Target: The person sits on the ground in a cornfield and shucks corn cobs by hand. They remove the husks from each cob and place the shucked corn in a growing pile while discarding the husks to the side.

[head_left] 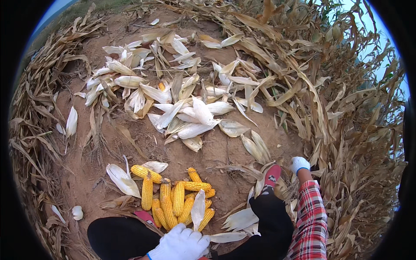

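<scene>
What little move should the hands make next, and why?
Maybe the left hand should move the pale husk beside it away: in this view, that husk hides part of the yellow cobs, and the hand is already close.

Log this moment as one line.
white-gloved left hand: at pale, pointed dry husk, grip unclear | white-gloved right hand: near red shoe | yellow elongated corn cobs: piled beyond left hand
</scene>
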Tool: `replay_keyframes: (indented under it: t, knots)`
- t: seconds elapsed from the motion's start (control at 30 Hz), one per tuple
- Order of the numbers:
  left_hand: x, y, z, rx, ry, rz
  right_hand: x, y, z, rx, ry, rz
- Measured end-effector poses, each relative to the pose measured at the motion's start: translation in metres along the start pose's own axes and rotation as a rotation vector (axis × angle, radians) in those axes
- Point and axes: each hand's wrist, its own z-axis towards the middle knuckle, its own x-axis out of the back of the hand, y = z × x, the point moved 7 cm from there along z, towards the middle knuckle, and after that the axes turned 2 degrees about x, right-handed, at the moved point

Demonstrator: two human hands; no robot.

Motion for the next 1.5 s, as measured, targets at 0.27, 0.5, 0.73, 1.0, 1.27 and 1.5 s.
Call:
replay_keyframes:
  t: [0.27, 0.5, 0.73, 1.0, 1.27, 1.5]
  knots:
    - [0.028, -0.009, -0.006, 0.056, 0.148, 0.159, 0.131, -0.327, -0.011, 0.588, 0.366, 0.279]
    - [0.049, -0.035, 0.021, 0.025, 0.193, 0.317, 0.106, -0.441, 0.082, 0.427, 0.300, 0.574]
    - [0.020, -0.091, 0.011, 0.605, -0.436, -0.156, 0.082, -0.464, 0.082, 0.437, 0.363, 0.227]
    - [0.057, -0.050, 0.012, 0.180, 0.356, -0.058, 0.044, -0.410, 0.008, 0.538, 0.003, 1.081]
    - [0.007, -0.130, -0.029, 0.794, 0.652, -0.643, 0.014, -0.369, -0.238, 0.575, -0.498, 1.753]
    - [-0.055, -0.122, -0.038, 0.753, 0.406, -0.987, -0.014, -0.326, -0.348, 0.770, -0.773, 1.574]
